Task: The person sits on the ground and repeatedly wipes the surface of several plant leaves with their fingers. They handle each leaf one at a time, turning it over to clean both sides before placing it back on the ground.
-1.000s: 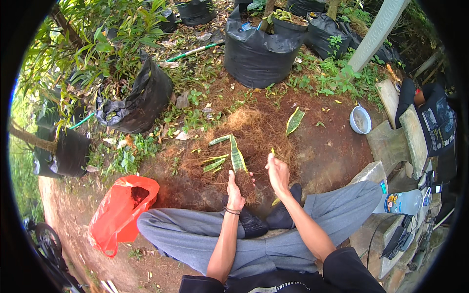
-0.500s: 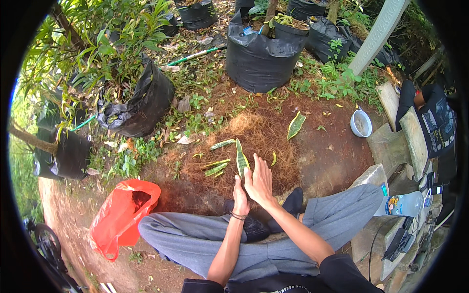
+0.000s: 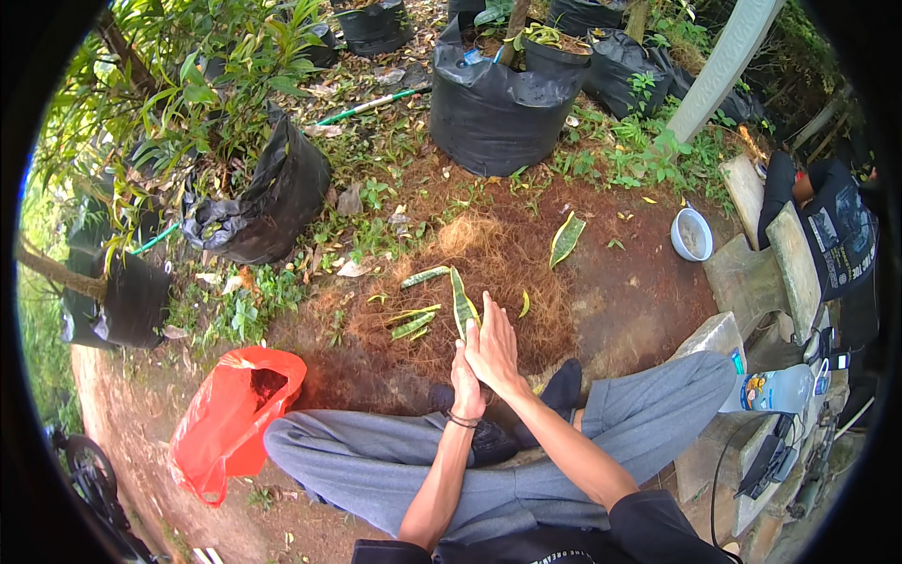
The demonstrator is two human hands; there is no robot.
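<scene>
My left hand (image 3: 465, 383) and my right hand (image 3: 494, 352) press together palm to palm above my crossed legs. The fingers of the right hand are stretched out flat; those of the left are partly covered by it. Just beyond them is a variegated snake plant leaf piece (image 3: 459, 297), green with yellow edges. Its lower end meets my fingers in the view, and whether they grip it I cannot tell. Several cut leaf pieces (image 3: 412, 326) lie to the left on a mat of brown fibre (image 3: 540, 324). Farther right lies another leaf piece (image 3: 566, 239).
A red plastic bag (image 3: 221, 423) with dark material inside sits at my left. Black planter bags (image 3: 498, 113) stand ahead. At the right are a white bowl (image 3: 692, 235), stone benches (image 3: 747, 273) and a large water bottle (image 3: 775, 390). A grey post (image 3: 723, 70) leans behind.
My left hand has slid slightly down and right against the right palm. The right hand has shifted a little forward. The leaf pieces stay in place; the whole view has shifted slightly.
</scene>
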